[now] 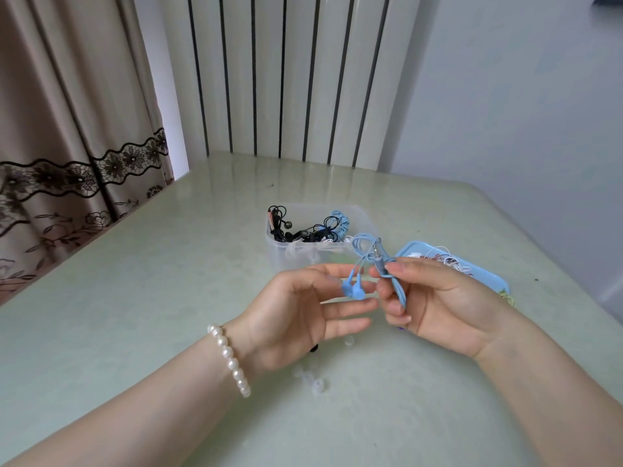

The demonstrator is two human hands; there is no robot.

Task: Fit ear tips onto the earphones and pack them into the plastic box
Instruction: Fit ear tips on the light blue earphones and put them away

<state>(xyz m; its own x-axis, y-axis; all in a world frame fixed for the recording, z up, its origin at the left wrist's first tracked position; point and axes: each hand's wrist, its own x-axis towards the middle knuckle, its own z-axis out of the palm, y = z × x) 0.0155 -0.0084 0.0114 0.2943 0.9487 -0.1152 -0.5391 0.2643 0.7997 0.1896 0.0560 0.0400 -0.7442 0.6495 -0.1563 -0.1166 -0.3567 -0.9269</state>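
Earphones in pale blue hang between our two hands, just above the table. Our right hand pinches the gathered cord and plug between thumb and forefinger, loops standing up behind. Our left hand lies loose, fingers nearly straight, grasping nothing; the two buds dangle against its fingertips. Whether the buds already carry tips we cannot tell from here. Clear ear tips lie on the table below the left wrist, near a small dark one. The plastic box sits beyond the hands, already holding black and blue sets; a blue tray with more tangled cords lies to its right. Our judgement for the fitting: keep the cord bunched in the right hand so the slack stays short, take one bud by its stem with the left, then roll the tip over the nozzle rather than pushing straight. Soft tips may fold or slip off the glossy surface, so pick them singly.
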